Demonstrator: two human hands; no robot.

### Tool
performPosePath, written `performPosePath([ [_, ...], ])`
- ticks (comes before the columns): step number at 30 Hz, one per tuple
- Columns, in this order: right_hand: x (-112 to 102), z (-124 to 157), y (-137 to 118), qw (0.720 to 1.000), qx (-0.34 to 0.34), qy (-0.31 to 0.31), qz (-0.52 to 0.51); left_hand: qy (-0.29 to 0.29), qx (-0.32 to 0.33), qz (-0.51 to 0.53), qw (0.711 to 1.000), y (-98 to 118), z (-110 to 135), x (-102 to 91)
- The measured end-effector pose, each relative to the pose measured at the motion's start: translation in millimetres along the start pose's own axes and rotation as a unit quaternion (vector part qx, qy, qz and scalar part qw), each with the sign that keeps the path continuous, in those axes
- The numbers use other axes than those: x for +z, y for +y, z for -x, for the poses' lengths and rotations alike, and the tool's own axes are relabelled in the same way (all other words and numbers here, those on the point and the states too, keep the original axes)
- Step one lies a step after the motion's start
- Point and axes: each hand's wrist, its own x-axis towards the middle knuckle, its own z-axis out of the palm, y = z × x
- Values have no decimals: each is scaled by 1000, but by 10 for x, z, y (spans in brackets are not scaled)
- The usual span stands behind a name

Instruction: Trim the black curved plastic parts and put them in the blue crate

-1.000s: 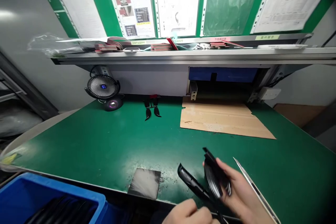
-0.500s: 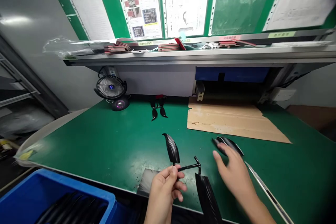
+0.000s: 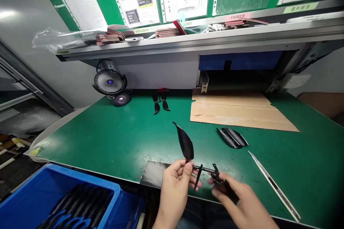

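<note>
My left hand (image 3: pixel 176 182) pinches the base of a black ribbed leaf-shaped plastic part (image 3: pixel 184 144) that stands up from a thin black runner (image 3: pixel 205 170). My right hand (image 3: pixel 236 202) is closed around the other end of that runner, where a second black part is mostly hidden under the fingers. Both hands hover over the front edge of the green table (image 3: pixel 113 139). A small pile of the same black leaf-shaped parts (image 3: pixel 232 137) lies on the table beyond my right hand.
A blue bin (image 3: pixel 72 200) holding black parts sits at the lower left. A long thin metal strip (image 3: pixel 272 184) lies to the right. A cardboard sheet (image 3: pixel 239 111), a small fan (image 3: pixel 109 83) and black parts (image 3: pixel 160 104) are at the back.
My right hand left the pile of black parts on the table and came back to grip the runner's right end. My left hand stayed on the upright part. The camera tilted down.
</note>
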Motion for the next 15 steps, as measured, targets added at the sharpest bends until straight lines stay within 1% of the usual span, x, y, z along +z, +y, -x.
performPosePath([
  [1,-96,-31,-10,991,-68,12,112,4,-16,21,1000,-12,3,14],
  [2,-187,-63,-26,969,-133,18,205,8,-26,33,999,-24,8,23],
  [3,-269,-94,-50,941,-188,20,279,12,-31,40,999,-34,14,27],
  [5,-391,-153,-116,885,-262,25,384,14,-36,45,998,-43,28,29],
  [7,-454,-206,-194,844,-306,16,441,11,-43,49,998,-40,42,30],
  [8,-467,-230,-231,831,-320,5,455,8,-48,51,998,-35,47,32],
  [10,-469,-264,-284,816,-336,-11,471,1,-53,57,997,-26,54,36],
  [13,-448,-266,-285,803,-345,-1,486,-5,-53,66,996,-22,38,23],
  [15,-432,-238,-233,801,-351,3,485,6,-55,87,995,-20,5,-12],
])
